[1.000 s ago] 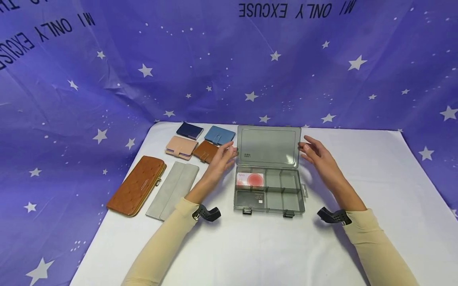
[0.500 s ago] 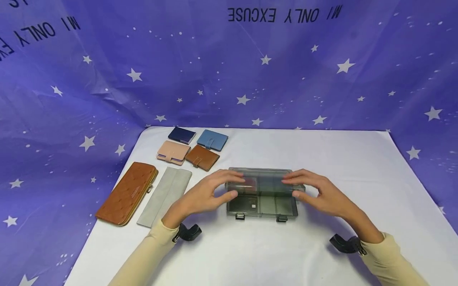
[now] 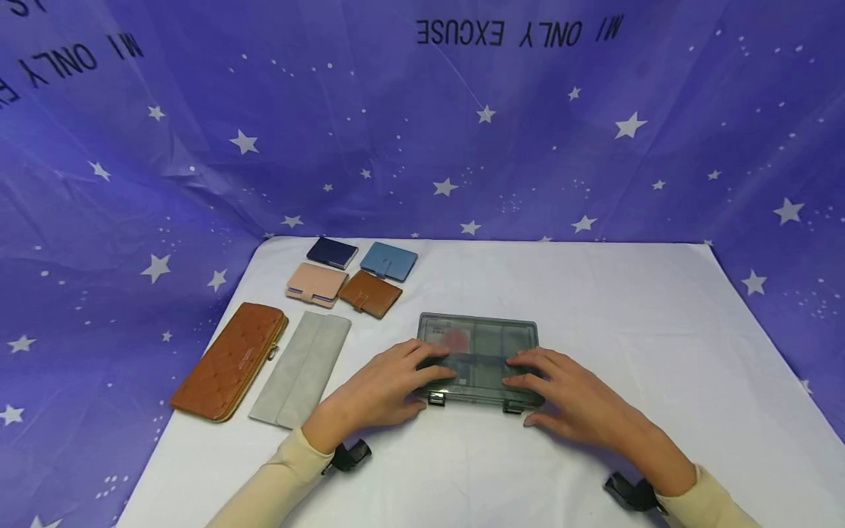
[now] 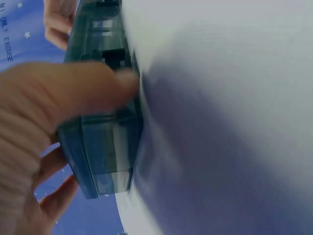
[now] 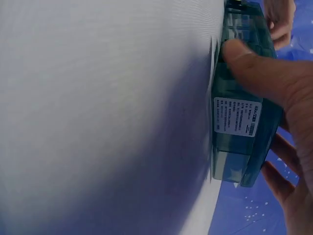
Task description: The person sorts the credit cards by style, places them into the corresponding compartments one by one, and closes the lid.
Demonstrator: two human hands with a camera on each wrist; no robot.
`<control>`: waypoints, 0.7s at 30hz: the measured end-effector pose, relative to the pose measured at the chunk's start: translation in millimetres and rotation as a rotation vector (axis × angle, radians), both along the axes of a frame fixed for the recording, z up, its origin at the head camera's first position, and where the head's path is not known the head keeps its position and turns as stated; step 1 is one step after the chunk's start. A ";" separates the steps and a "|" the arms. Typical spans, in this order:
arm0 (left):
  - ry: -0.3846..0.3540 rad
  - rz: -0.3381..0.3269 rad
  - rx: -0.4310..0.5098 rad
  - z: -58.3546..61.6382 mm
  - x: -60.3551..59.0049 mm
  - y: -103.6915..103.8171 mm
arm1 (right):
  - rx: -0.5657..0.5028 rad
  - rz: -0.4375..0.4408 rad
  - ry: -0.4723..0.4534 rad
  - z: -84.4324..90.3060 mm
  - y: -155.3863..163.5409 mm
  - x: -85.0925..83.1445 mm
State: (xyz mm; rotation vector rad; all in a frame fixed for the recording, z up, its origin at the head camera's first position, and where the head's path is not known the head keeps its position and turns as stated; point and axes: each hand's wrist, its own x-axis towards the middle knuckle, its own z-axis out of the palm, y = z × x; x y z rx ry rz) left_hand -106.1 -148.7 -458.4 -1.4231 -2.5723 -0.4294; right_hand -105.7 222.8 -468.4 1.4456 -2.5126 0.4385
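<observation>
— Where does the box [image 3: 478,359] sit?
— On the desk [image 3: 594,308], near the front middle, with the left hand [image 3: 376,389] on its left part and the right hand [image 3: 568,400] on its right part.
— And left of it?
— A flat pouch [image 3: 301,369] just beside the left hand, and a long wallet [image 3: 229,361] left of that.
— Behind those?
— Four small card holders [image 3: 352,271] in two rows, behind and left of the box.

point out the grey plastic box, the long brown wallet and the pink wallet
grey plastic box [image 3: 485,334]: head view, far part of its closed lid
long brown wallet [image 3: 229,362]: head view, middle of its top face
pink wallet [image 3: 315,282]: head view, middle of its cover
</observation>
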 end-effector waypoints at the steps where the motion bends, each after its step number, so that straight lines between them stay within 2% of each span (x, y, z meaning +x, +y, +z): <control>1: 0.023 0.003 -0.005 -0.8 0.2 1.4 | 0.013 0.001 0.018 -0.6 -0.3 0.0; 5: 0.074 0.020 -0.020 -2.5 0.1 5.7 | 0.039 -0.002 0.078 -3.4 -2.5 -1.9; 10: 0.109 0.051 -0.032 -4.8 -3.1 8.6 | 0.053 -0.030 0.111 -4.5 -5.1 -6.5; 13: 0.115 0.048 -0.023 -6.9 -4.8 8.2 | 0.043 -0.008 0.122 -5.2 -6.1 -10.3; 17: 0.058 0.028 0.004 -7.0 -6.9 4.8 | 0.024 0.029 0.076 -2.2 -5.1 -13.8; 21: -0.020 0.022 0.044 -5.2 -7.4 1.7 | -0.018 0.024 -0.018 3.0 -3.6 -14.2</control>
